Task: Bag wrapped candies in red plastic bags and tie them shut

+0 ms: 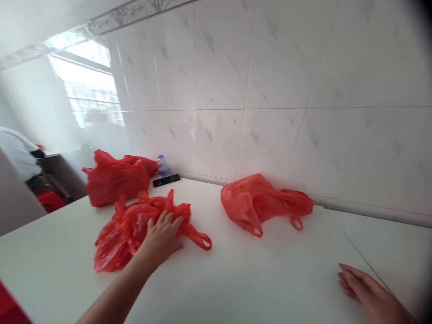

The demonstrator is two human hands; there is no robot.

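Note:
My left hand (164, 236) rests on a crumpled heap of thin red plastic bags (114, 247), palm down with the fingers spread over the film. A loop handle (204, 242) sticks out of the heap to the right of that hand. Low at the right, my right hand (371, 290) hovers over or lies on the white table, its fingers loosely bent and nothing visible in them. Farther back, apart from both hands, another red plastic bag (245, 198) lies with its handles toward me.
A full-looking red bag (116, 180) stands at the back left. Beside it are a small water bottle (163, 166) and a black phone-like object (166, 180). A tiled wall (276, 144) bounds the white table (270, 274). At far left a person's white sleeve (16, 150) shows.

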